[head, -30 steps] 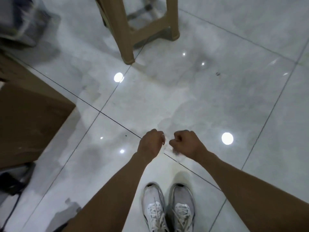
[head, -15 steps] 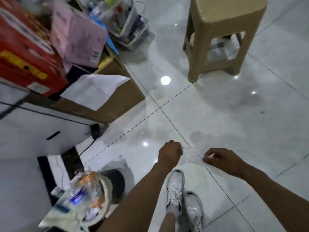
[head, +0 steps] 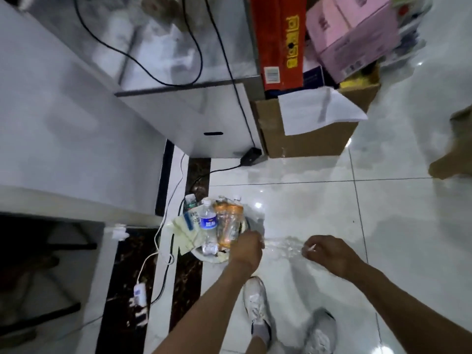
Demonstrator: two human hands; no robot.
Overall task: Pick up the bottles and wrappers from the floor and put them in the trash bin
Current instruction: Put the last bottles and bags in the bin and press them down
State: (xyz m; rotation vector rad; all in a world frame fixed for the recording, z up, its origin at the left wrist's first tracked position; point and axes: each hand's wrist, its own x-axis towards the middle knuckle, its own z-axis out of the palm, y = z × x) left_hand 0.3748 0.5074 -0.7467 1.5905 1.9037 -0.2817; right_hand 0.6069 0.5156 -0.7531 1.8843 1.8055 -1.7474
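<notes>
A pale glossy tiled floor [head: 319, 200] fills the right half of the view. At upper left stands a white cabinet [head: 199, 118], with a brown cardboard box [head: 306, 141] just beside it carrying a red box [head: 279, 42] and a pink box [head: 352, 34]. Near the cabinet's foot, the trash bin [head: 251, 223] is heaped with bottles [head: 222, 223] and yellowish paper. A clear plastic wrapper [head: 283, 247] is stretched between the two hands, just right of the bin and above the floor. The left hand [head: 246, 250], clenched, grips its left end at the bin's edge; the right hand [head: 329, 254] pinches the right end. White shoes [head: 256, 305] stand below.
</notes>
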